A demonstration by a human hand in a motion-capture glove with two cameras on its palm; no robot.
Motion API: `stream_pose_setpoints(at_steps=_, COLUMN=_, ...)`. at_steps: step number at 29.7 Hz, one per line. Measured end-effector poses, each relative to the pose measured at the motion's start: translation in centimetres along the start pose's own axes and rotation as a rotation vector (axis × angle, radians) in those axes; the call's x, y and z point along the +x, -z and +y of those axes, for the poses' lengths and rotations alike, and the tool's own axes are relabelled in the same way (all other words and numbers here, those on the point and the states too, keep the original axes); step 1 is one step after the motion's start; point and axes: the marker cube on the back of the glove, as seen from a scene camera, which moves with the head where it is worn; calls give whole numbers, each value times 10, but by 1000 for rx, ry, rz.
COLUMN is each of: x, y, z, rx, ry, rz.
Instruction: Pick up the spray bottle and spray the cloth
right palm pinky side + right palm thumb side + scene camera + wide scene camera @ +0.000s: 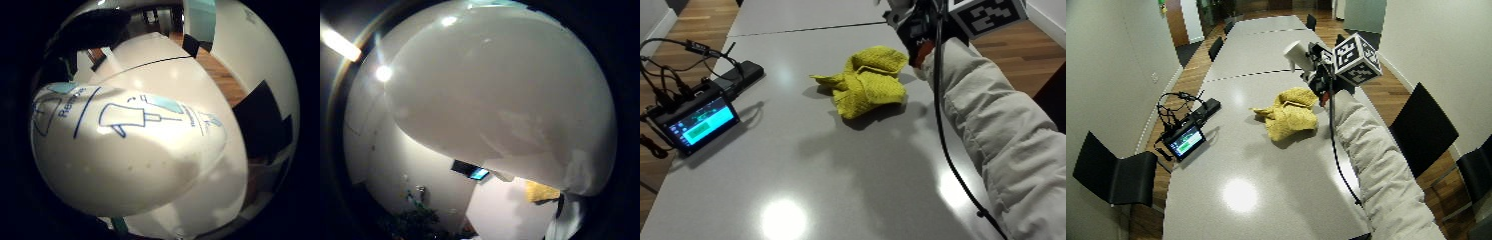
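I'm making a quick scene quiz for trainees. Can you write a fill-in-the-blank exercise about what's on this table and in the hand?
1. The crumpled cloth on the table is ____ in colour.
2. The gloved right hand holds a white spray ____ above the table.
3. The small screen near the table's edge is switched ____.

Missing words: yellow; bottle; on

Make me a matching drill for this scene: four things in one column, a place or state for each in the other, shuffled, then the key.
1. spray bottle
2. yellow cloth
3. small screen
4. black chair

A. lit, at the table's edge amid cables
B. crumpled on the table
C. on the floor beside the table
D. held above the table in the gloved right hand

Pairs: 1-D, 2-B, 3-A, 4-C
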Motion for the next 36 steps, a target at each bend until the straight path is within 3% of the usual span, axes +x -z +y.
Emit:
stream_pose_setpoints(at_steps=6, x=-45, y=13, z=5, rx=33, ry=-114, rz=-529)
stream_pose_setpoints(at_steps=13, x=-111, y=-35, z=57, rx=-196, ry=-71, rz=-851)
stream_pose_setpoints(at_steps=23, x=-165, y=-118, z=143, rx=-393, ry=-34, rz=-900)
stream_pose_setpoints(at_steps=31, x=-177, y=-139, z=169, rx=-321, ry=7, rz=-870)
stream_pose_setpoints(at_steps=36, x=-176, y=-145, z=175, rx=-367, ry=11, rz=-868)
